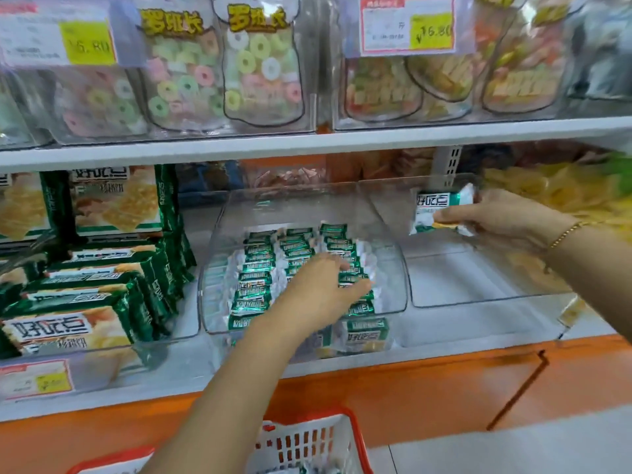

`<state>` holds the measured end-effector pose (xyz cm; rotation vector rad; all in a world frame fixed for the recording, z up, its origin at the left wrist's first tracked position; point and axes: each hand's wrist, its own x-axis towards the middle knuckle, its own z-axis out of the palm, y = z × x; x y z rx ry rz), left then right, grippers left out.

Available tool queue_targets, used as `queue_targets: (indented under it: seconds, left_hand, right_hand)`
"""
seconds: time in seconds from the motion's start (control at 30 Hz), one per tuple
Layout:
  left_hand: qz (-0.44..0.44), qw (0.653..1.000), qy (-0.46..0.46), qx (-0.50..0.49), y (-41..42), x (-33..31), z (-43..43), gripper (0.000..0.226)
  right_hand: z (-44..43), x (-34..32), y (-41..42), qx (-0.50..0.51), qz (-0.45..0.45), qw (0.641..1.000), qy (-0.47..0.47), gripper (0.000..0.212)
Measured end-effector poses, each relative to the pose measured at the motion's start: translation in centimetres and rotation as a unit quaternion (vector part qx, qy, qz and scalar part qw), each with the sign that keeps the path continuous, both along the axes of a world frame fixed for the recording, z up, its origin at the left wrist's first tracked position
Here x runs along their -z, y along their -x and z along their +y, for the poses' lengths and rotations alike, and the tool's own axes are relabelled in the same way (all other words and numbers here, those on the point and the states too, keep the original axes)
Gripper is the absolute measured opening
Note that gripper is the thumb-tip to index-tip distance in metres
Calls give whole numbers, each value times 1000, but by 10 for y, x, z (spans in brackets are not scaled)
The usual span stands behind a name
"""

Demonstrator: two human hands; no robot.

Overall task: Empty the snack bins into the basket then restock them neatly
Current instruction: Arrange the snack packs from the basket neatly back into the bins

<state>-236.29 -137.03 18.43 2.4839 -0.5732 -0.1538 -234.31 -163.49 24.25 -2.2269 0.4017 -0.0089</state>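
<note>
Left hand (321, 292) dead centre, fingers stretched flat over the packet rows (258, 268) in the clear bin (398, 258). Right hand (506, 217) at two o'clock pinches a loose packet (439, 203). Basket (307, 439) at six.

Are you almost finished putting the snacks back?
About halfway. The middle bin already holds neat rows of green packets, which the left hand rests on. The right hand grips a spare packet. The right bin looks empty, so it is left.
</note>
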Motion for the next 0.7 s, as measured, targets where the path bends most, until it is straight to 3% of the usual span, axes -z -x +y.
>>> queue_targets:
  seconds: [0.07, 0.13, 0.17, 0.23, 0.27, 0.37, 0.5, 0.7]
  left_hand:
    - [23, 999, -41, -2, -18, 7, -2, 65]
    - [37, 996, -81, -1, -31, 13, -1, 66]
    - [39, 995, -96, -1, -36, 16, 1, 65]
    - [31, 994, -100, -5, -41, 23, 4, 59]
    - [24, 996, -91, -9, -42, 25, 6, 56]
    - [11, 997, -69, -15, -42, 29, 8, 51]
    - [-2, 997, -66, -28, -43, 32, 7, 47]
    - [-17, 997, -61, -44, -45, 36, 4, 45]
  right_hand:
    - [-4, 15, -18, 50, 29, 998, 9, 44]
    - [4, 27, -36, 65, 55, 992, -95, 44]
    - [2, 38, -54, 75, 45, 989, -120, 58]
    - [-31, 79, -108, 20, 21, 999, -37, 99]
    - [-37, 94, -128, 5, 30, 1000, 7, 101]
    - [-13, 94, -124, -27, 24, 999, 2, 50]
    - [13, 92, -111, -95, 29, 995, -30, 37]
    - [22, 93, -122, -67, 5, 997, 47, 33]
